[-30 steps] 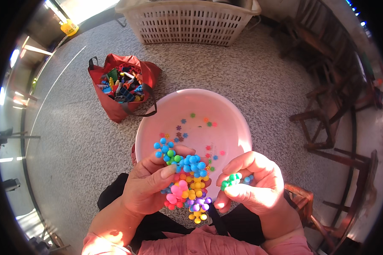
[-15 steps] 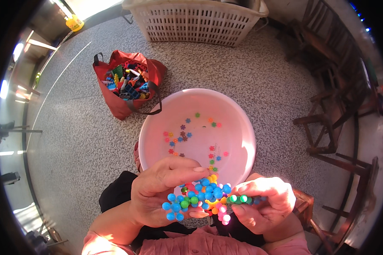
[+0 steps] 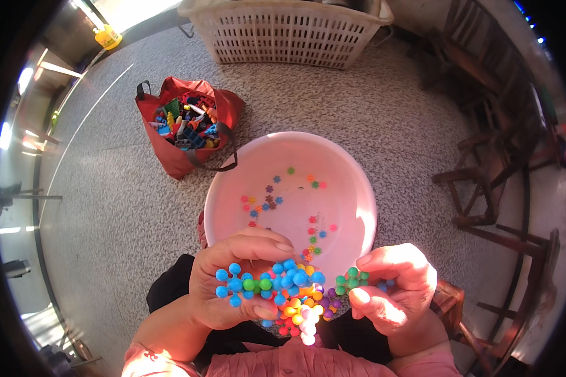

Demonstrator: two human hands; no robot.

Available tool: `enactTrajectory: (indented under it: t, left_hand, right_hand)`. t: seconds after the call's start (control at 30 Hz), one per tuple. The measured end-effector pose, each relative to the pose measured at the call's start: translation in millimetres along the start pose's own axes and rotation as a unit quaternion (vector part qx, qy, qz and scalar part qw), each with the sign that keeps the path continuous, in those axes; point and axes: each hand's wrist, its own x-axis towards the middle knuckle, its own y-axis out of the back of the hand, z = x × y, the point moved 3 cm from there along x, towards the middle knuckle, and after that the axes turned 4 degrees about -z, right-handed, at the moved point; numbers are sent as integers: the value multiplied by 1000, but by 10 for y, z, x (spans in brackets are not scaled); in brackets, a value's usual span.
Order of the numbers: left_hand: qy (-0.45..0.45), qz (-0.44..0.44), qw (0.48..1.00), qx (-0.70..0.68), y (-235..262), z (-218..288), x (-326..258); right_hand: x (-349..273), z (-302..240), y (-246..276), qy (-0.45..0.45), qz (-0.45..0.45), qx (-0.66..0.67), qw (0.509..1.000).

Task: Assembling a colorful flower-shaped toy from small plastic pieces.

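Gently and squarely: green connector (image 3: 352, 281) held beside the ball-knobbed cluster (image 3: 292, 276)

The multicoloured cluster is pinched by the left grip (image 3: 209, 295), fingers above and thumb below, in front of the near side of the pink basin (image 3: 346, 182). By the right grip (image 3: 415, 279), the green connector is clasped between thumb and fingertips, with blue knobs (image 3: 387, 284) partly hidden behind it. The green connector sits just beside the cluster's purple knobs (image 3: 331, 301); whether they touch cannot be told.

The step in hand is judged to be the fitting of connector to cluster. For that, the cluster should be supported close to the joint, since a long arm of it may flex or pop loose if pushed from its far end. Knobs are best lined up with gaps before pressure is applied, and the push kept straight rather than twisted. The free knobs should be left uncovered by the right thumb. The work is best done over the basin, where a dropped connector would be caught.
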Motion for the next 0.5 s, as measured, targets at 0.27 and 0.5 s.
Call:
enactTrajectory:
  t: [0.27,0.5]
  left_hand:
    - [64,8,994,-85,-60,-43,-22]
    - [-12,-55,987,150,-34,-10,21]
  right_hand:
    - [22,55,51,-68,-30,269,960]
    - [21,63,38,-84,-72,294,949]
